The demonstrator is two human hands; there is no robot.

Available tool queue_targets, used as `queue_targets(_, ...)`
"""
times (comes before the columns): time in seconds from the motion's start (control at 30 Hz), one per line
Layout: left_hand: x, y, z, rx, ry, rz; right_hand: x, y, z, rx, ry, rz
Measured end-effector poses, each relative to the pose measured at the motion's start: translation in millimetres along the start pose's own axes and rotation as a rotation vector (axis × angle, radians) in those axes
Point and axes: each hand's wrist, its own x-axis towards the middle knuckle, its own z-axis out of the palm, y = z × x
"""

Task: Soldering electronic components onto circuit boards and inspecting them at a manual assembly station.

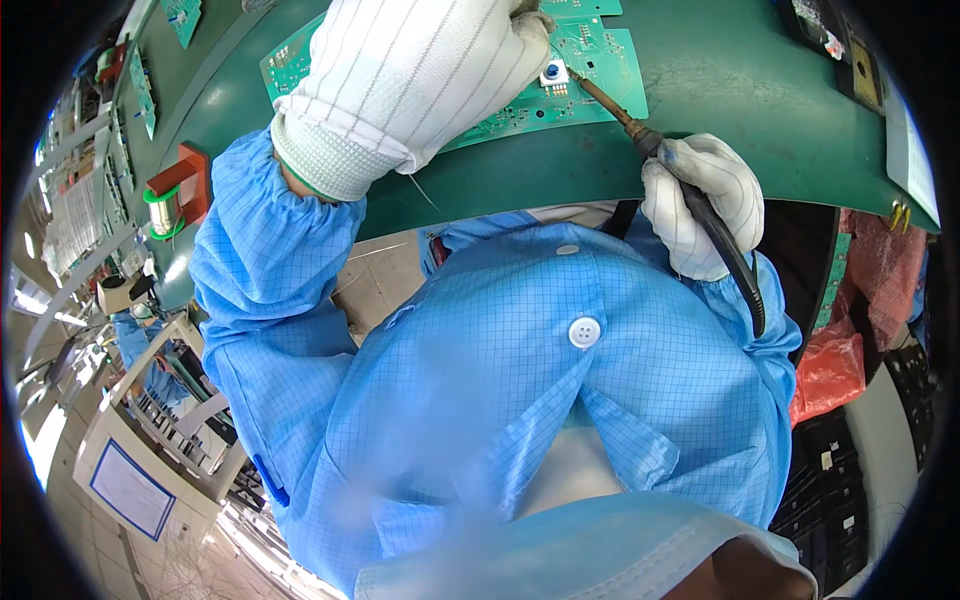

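Note:
A green circuit board [622, 75] lies on the green table mat, partly covered by my left hand [410, 75]. That hand wears a striped white glove, and its fingers curl closed above the board. What they hold, if anything, is hidden. Just past my left fingers, a small white component with a blue round centre [553, 72] sits on the board. My right hand [715, 185], also gloved, is wrapped around the black handle of a soldering iron [715, 230]. The iron's thin brownish tip points left and reaches the component's right side; whether it touches is too small to tell.
A solder wire spool [163, 213] stands by a red-brown holder [192, 172] at the left. More circuit boards [143, 95] lie farther left. Dark containers [862, 72] stand at the right table edge, with red plastic bags [830, 372] and black trays [822, 475] below.

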Motion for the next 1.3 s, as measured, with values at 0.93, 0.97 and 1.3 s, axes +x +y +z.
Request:
queue_targets(0.93, -3.8, -8.8, 38.5, -0.506, 0.35, 0.173, -1.0, 7.0, -2.8, 0.058, -0.03, -0.049)
queue_targets(0.97, -4.1, -10.1, 42.4, -0.69, 0.521, 0.275, -1.5, 7.6, -2.5, 0.051, -0.015, -0.052)
queue_targets(1.3, -4.4, -8.4, 40.5, -0.349, -0.042, -0.013, -5.1, 10.6, -6.5, 0.082, -0.014, -0.06)
